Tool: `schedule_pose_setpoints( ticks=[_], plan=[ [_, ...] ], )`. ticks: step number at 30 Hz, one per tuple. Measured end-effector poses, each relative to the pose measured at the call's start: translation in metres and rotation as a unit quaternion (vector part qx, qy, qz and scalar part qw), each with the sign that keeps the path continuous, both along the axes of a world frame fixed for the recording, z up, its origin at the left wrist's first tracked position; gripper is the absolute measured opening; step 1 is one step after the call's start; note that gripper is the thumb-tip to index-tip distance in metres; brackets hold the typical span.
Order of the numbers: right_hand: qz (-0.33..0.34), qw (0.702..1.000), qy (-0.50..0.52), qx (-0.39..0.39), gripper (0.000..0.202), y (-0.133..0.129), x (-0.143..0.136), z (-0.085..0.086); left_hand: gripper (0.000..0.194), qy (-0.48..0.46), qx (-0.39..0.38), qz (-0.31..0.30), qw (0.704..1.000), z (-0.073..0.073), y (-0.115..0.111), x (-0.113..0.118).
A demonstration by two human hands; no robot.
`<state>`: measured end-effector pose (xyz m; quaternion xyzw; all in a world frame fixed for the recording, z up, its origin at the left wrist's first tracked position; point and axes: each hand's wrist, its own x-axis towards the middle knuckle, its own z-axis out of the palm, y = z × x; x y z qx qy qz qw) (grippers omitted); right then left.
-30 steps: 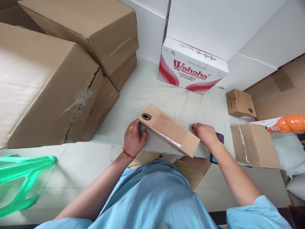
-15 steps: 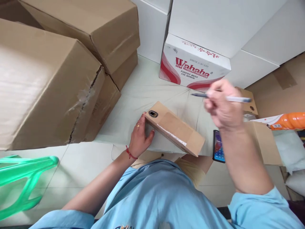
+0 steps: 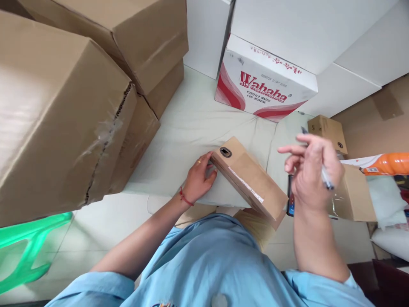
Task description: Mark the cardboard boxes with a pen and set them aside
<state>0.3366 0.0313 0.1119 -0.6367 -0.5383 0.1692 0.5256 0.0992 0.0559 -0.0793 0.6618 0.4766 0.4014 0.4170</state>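
Note:
My left hand (image 3: 202, 178), with a ring and a red string bracelet, grips the left end of a long brown cardboard box (image 3: 252, 177). The box lies slantwise, its right end jutting over the table's front edge. On its upper face is a dark-rimmed oval hole, and a white printed strip runs along the near edge. Raised to the right of the box, my right hand (image 3: 315, 172) keeps a pen (image 3: 326, 178) between its fingers, with the index finger stretched out. A phone (image 3: 290, 196) is partly hidden behind this hand.
Large cardboard cartons (image 3: 64, 106) are stacked at the left. A white and red Wahaha carton (image 3: 265, 85) stands at the back, a small brown box (image 3: 329, 132) to its right. An open carton (image 3: 359, 192) and an orange bottle (image 3: 390, 164) are at the right; a green stool (image 3: 32, 251) is lower left.
My left hand and the cardboard box have shifted right in view. My right hand has come down and turned, so the pen points differently, and its index finger has straightened.

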Motion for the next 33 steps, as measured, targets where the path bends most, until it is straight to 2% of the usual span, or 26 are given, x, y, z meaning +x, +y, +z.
schedule_pose_setpoints(
  ticks=[2,3,5,7,9,11,13,15,17,19,21,24,27,31,33],
  plan=[
    [-0.048,0.993,-0.093,-0.048,0.031,-0.041,0.020,-0.007,0.059,-0.011,-0.004,0.002,1.000,0.002,0.000,-0.001],
    [-0.028,0.989,-0.119,-0.083,0.032,-0.062,0.029,-0.014,0.058,-0.018,-0.007,0.005,1.000,0.002,0.000,-0.001],
    [0.016,0.984,-0.128,-0.122,0.056,-0.101,0.042,-0.035,0.056,-0.033,-0.012,0.013,0.999,0.002,0.000,0.001],
    [0.001,0.984,-0.095,-0.150,0.067,-0.130,0.049,-0.056,0.053,-0.046,-0.019,0.025,0.998,0.002,0.000,0.004],
    [-0.027,0.984,-0.030,-0.172,0.064,-0.145,0.051,-0.071,0.050,-0.056,-0.028,0.039,0.997,0.003,-0.001,0.008],
    [-0.064,0.982,0.018,-0.174,0.059,-0.146,0.051,-0.080,0.049,-0.064,-0.037,0.052,0.996,0.007,-0.004,0.011],
    [-0.133,0.980,0.013,-0.150,0.057,-0.138,0.055,-0.085,0.048,-0.070,-0.044,0.059,0.995,0.017,-0.012,0.012],
    [-0.209,0.972,0.000,-0.111,0.055,-0.126,0.063,-0.091,0.046,-0.077,-0.042,0.056,0.995,0.035,-0.026,0.010],
    [-0.257,0.963,0.006,-0.083,0.055,-0.114,0.074,-0.098,0.043,-0.082,-0.021,0.044,0.995,0.057,-0.043,0.006],
    [-0.272,0.959,0.015,-0.078,0.054,-0.104,0.082,-0.104,0.044,-0.071,0.021,0.026,0.997,0.080,-0.062,0.001],
    [-0.256,0.962,0.022,-0.086,0.054,-0.096,0.088,-0.109,0.051,-0.054,0.072,0.012,0.996,0.099,-0.078,-0.002],
    [-0.207,0.972,0.056,-0.098,0.054,-0.088,0.090,-0.109,0.060,-0.043,0.130,0.005,0.991,0.113,-0.090,-0.002],
    [-0.193,0.971,0.108,-0.091,0.052,-0.086,0.087,-0.104,0.060,-0.056,0.081,0.026,0.995,0.105,-0.087,0.000],
    [-0.140,0.965,0.213,-0.056,0.046,-0.092,0.082,-0.093,0.056,-0.145,-0.040,0.049,0.987,0.074,-0.070,0.001],
    [-0.105,0.971,0.207,-0.050,0.041,-0.097,0.079,-0.088,0.052,-0.173,-0.083,0.052,0.980,0.059,-0.063,0.000]
  ],
)
